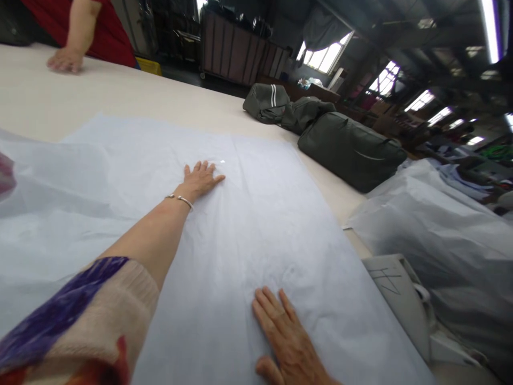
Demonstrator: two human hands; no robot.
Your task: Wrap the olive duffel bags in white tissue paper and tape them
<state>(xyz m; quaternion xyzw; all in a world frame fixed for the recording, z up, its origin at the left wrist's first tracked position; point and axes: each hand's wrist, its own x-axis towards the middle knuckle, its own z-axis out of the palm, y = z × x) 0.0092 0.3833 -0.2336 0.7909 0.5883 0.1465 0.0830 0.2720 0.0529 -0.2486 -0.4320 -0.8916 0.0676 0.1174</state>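
A large white sheet (288, 224), thin and slightly creased, is spread over the pale table; I cannot tell whether it is plastic or fabric. My left hand (200, 181) lies flat on the middle of it, fingers spread, with a bracelet (182, 199) at the wrist. Nearer to me, my right hand (286, 339) also rests palm down on the sheet, thumb apart from the fingers. Neither hand holds anything. On the left, part of the sheeting lies loose and rumpled.
Dark green bags (348, 147) stand along the table's (192, 107) far right edge. A big translucent plastic bag (436, 230) bulges at the right, beside a grey machine-like part (401, 294). Across the table, another person's hand (66, 59) rests on the surface.
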